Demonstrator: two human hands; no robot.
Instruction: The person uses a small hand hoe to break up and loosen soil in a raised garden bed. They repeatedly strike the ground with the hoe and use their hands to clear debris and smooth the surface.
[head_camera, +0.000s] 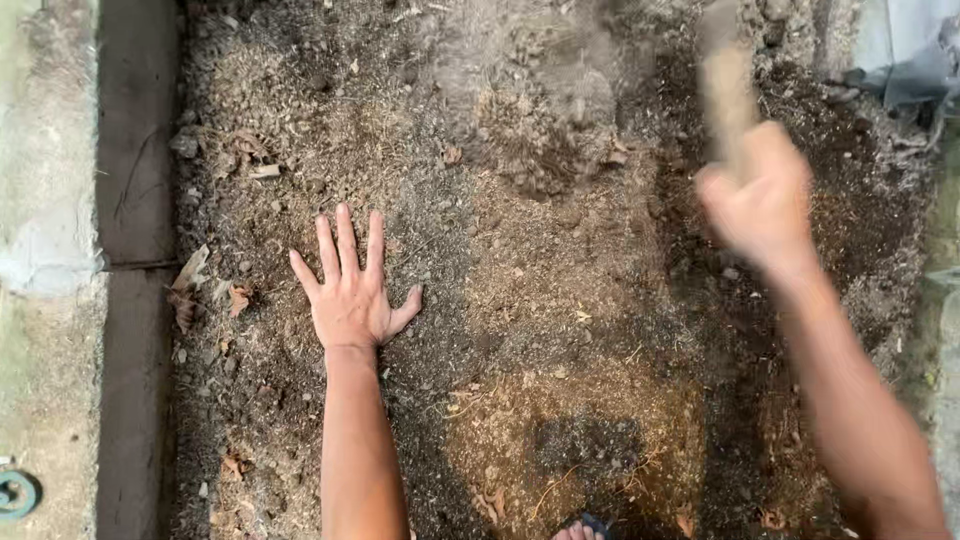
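Note:
My left hand (349, 287) lies flat on the soil bed (560, 300), palm down, fingers spread, holding nothing. My right hand (760, 200) is raised over the upper right of the bed and blurred by motion. It is closed around a pale wooden handle (725, 85) that points up and away. The tool's far end is out of sight. A blurred spray of loose soil (530, 70) hangs in the air above the upper middle of the bed.
A concrete curb (135, 200) and paving (45, 250) border the bed on the left. Dry leaves (190, 285) lie near the curb. Grey sheeting (915, 55) sits at the top right. My toes (578, 531) show at the bottom edge.

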